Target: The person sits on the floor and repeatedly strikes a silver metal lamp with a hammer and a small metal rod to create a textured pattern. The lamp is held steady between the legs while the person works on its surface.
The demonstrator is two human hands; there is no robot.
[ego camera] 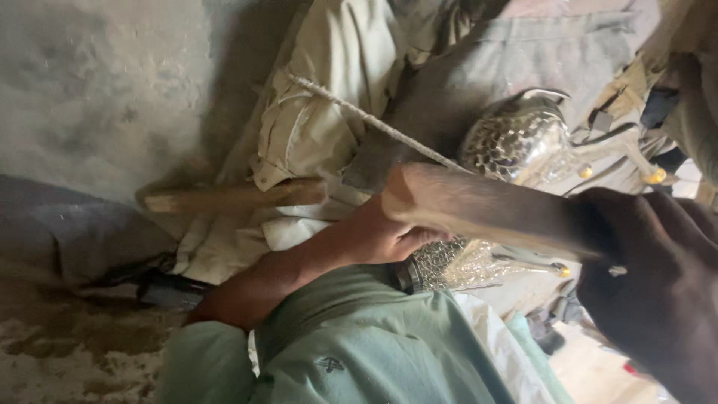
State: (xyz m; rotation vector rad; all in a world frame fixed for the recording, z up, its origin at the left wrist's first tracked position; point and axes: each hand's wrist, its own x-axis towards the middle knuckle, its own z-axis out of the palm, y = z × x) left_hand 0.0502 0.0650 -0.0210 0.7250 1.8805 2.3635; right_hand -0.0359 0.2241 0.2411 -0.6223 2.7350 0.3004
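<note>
My right hand (pixel 404 193) reaches in from the right on a bare forearm with a dark sleeve, blurred by motion. It looks closed and lies against the lower edge of a grey garment (pixel 523 60), close to a pale twisted cord (pixel 374 123). I cannot tell whether it grips anything. Just below it, another person in a green shirt (pixel 359 352) has a hand (pixel 381 241) closed beside a shiny silver netted bag (pixel 516 138). My left hand is out of view.
Khaki garments (pixel 336 67) hang bunched against a rough grey wall (pixel 97 82). A wooden stick (pixel 232 197) lies across them at the left. White handles with yellow tips (pixel 651 176) stick out at the right. Rough ground (pixel 60 352) shows at the lower left.
</note>
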